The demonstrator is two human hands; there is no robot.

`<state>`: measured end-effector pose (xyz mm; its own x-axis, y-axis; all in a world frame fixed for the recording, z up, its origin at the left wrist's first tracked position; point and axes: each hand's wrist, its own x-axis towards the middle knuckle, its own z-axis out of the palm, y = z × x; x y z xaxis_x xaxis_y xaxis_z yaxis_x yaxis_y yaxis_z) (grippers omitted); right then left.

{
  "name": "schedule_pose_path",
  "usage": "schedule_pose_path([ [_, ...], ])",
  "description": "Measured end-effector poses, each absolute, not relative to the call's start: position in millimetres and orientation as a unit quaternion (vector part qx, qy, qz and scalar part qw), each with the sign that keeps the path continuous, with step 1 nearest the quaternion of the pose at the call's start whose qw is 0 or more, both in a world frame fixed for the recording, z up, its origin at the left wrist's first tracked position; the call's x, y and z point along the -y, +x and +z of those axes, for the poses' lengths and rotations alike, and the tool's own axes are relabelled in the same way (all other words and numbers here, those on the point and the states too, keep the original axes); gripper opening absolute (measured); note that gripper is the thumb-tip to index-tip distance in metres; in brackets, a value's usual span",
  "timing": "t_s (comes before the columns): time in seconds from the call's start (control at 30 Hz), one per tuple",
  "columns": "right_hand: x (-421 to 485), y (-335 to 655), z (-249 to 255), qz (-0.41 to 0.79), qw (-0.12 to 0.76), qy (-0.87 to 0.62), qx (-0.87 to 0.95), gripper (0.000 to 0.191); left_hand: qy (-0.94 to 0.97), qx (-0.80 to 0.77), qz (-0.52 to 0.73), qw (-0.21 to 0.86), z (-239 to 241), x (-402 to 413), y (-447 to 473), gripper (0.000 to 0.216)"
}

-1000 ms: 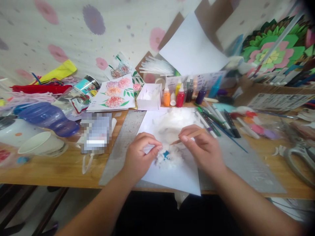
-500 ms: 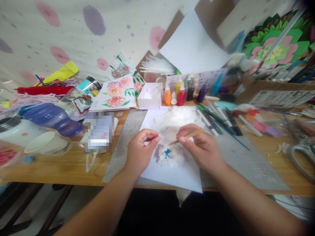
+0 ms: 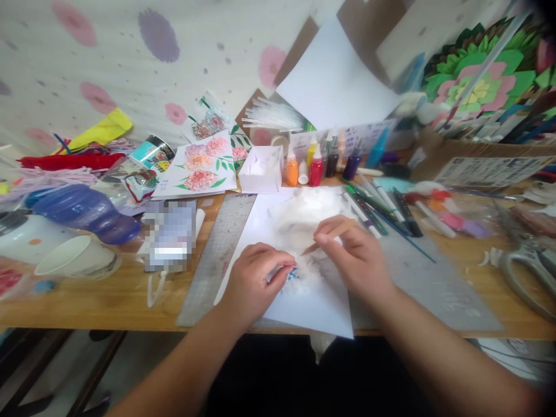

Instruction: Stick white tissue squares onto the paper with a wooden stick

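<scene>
My right hand grips a thin, pointed wooden stick, its tip angled down to the left above the white paper. Fingertips pinched, my left hand is low over small white pieces with a blue patch, partly covering them. Whatever may be between those fingertips is hidden or too small to make out. Behind both hands, a heap of fluffy white material lies on the paper.
Paint bottles and a white box stand at the back. Pens lie right of the paper on a grey cutting mat. Scissors are far right; a paper cup and blurred-out phone-like device are left.
My left hand has moved down and right, now covering part of the white pieces and blue patch. My right hand still holds the stick, nearly unmoved. The view has shifted slightly.
</scene>
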<state>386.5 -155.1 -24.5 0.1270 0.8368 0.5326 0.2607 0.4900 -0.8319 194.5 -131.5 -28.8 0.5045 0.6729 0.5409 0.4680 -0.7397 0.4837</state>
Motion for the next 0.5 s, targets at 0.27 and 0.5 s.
schedule_pose_path([
  [0.27,151.9,383.5,-30.6,0.188,0.530,-0.454,0.691,0.016,0.873,-0.308,0.358,0.122,-29.9,131.9,194.7,0.011],
  [0.5,151.3,382.7,-32.0,0.165,0.498,-0.458,0.718,0.017,0.871,-0.311,0.360,0.122,-31.7,130.1,194.5,0.012],
])
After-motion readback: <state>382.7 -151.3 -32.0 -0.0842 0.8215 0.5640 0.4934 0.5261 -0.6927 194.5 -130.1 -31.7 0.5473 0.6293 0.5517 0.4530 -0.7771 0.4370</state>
